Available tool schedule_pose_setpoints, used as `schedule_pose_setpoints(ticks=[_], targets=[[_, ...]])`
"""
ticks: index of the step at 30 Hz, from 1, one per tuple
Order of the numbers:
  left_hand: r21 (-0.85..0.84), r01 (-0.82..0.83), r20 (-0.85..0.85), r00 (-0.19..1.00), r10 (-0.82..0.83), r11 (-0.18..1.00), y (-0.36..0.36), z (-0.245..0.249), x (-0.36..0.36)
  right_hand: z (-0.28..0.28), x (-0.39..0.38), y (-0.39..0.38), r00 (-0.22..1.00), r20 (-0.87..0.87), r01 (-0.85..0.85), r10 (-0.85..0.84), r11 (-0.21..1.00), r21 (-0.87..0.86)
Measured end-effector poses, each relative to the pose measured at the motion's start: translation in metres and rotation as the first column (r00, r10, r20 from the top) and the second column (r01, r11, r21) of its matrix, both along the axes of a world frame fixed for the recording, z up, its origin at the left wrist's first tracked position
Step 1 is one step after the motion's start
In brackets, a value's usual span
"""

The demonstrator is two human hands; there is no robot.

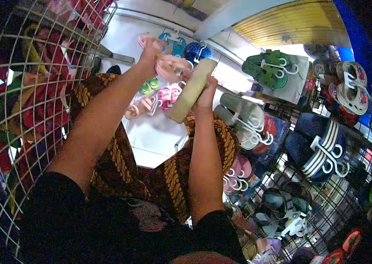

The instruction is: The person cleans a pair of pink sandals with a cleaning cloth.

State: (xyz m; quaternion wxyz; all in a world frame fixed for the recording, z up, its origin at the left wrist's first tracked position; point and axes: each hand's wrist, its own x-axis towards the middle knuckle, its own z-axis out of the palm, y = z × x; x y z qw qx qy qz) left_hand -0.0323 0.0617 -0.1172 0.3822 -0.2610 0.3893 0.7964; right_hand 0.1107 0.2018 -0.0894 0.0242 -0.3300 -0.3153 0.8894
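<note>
Two hands full

Your left fingers (150, 45) close round pink sandals (168, 67), your right fingers (212, 81) round a pale block (193, 91). Wire mesh (40, 75) crowds your left, hanging footwear (322, 147) your right; white floor (149, 137) opens between your knees (226, 143).

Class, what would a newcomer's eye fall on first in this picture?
Probably the long, pale block in the right hand, near the centre, with pale pink footwear at the left hand. Next might come the navy slides with white stripes at right, and the green footwear above them.
</note>
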Motion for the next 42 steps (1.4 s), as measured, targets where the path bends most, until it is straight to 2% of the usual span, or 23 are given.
schedule_pose_setpoints(ticks=[4,6,7,8,10,11,12,14,18,19,21,23,25,27,29,31,32,33,34,36,39,40,42], targets=[[-0.038,0.075,0.042,0.996,-0.073,0.996,0.000,0.000,0.004,0.009,0.009,0.005,0.998,0.019,-0.054,0.053,0.998,0.034],[0.045,0.230,0.030,0.972,-0.232,0.972,-0.001,0.007,0.009,0.032,0.006,0.000,0.999,0.028,-0.045,0.043,0.995,0.088],[0.085,0.301,0.020,0.953,-0.303,0.950,-0.002,0.008,0.013,0.027,0.006,0.002,0.999,-0.016,-0.032,0.033,0.998,0.046],[0.075,0.297,-0.059,0.954,-0.294,0.952,-0.002,0.009,0.018,0.021,0.005,0.005,0.998,-0.059,-0.021,0.021,1.000,0.004],[0.152,0.337,-0.022,0.941,-0.338,0.929,0.002,-0.001,0.020,0.027,0.005,0.003,0.997,-0.081,0.007,-0.016,0.994,-0.111],[0.192,0.355,-0.004,0.933,-0.361,0.915,0.002,-0.006,0.020,0.030,0.006,0.003,0.997,-0.081,-0.026,0.015,0.992,-0.126],[0.091,0.430,-0.032,0.903,-0.429,0.898,-0.001,-0.004,0.019,0.033,0.007,0.004,0.996,-0.081,-0.058,0.047,0.988,-0.141],[0.150,0.442,0.018,0.893,-0.450,0.884,0.001,0.018,0.023,0.013,0.012,0.012,0.993,-0.045,-0.110,0.106,0.989,-0.104],[0.194,0.452,-0.029,0.890,-0.455,0.871,0.003,0.002,0.022,0.019,0.011,0.011,0.999,-0.019,-0.027,0.026,0.999,-0.041],[0.213,0.460,-0.059,0.887,-0.459,0.862,0.002,0.001,0.020,0.016,0.010,0.011,0.999,-0.048,0.018,-0.022,0.996,-0.085],[0.219,0.434,0.035,0.892,-0.452,0.874,0.002,-0.005,0.018,0.011,0.003,0.015,0.986,-0.112,0.103,-0.122,0.981,-0.165],[0.220,0.415,0.099,0.891,-0.443,0.883,0.007,-0.004,0.012,0.037,0.001,0.014,0.957,-0.263,0.052,-0.125,0.963,-0.266],[0.212,0.404,0.161,0.884,-0.439,0.890,0.006,0.000,0.015,0.035,0.002,0.015,0.952,-0.180,0.208,-0.248,0.954,-0.214],[0.174,0.395,0.059,0.910,-0.410,0.902,0.004,0.005,0.011,0.029,0.003,0.026,0.944,-0.101,0.301,-0.314,0.945,-0.128],[0.254,0.408,-0.011,0.908,-0.419,0.877,0.000,0.003,0.014,0.022,0.003,0.033,0.929,-0.011,0.367,-0.371,0.922,-0.120],[0.437,0.447,-0.098,0.886,-0.453,0.781,-0.003,0.003,0.000,0.022,0.006,0.037,0.978,0.028,0.209,-0.207,0.972,-0.108],[0.272,0.391,-0.058,0.919,-0.391,0.879,-0.001,0.006,-0.002,0.017,0.004,0.041,0.995,0.028,0.102,-0.100,0.989,-0.111],[0.325,0.415,-0.109,0.909,-0.402,0.850,-0.001,0.012,-0.005,0.023,0.004,0.040,0.999,0.031,-0.006,0.009,0.994,-0.110],[0.378,0.439,-0.159,0.898,-0.410,0.816,-0.003,0.018,-0.007,0.029,0.005,0.040,0.983,0.114,-0.127,0.143,0.982,-0.139],[0.489,0.495,-0.234,0.868,-0.439,0.718,-0.007,0.019,-0.005,0.032,0.003,0.035,0.983,0.062,-0.158,0.171,0.971,-0.181],[0.438,0.404,-0.196,0.915,-0.353,0.803,-0.002,0.055,0.014,0.026,0.009,0.032,0.987,-0.094,-0.149,0.132,0.967,-0.206],[0.419,0.456,-0.272,0.888,-0.370,0.785,-0.003,0.059,0.017,0.029,0.014,0.030,0.989,-0.104,-0.124,0.105,0.971,-0.203],[0.255,0.512,-0.303,0.848,-0.436,0.820,-0.017,0.058,0.025,0.059,0.032,0.020,0.984,-0.164,-0.101,0.062,0.965,-0.241]])
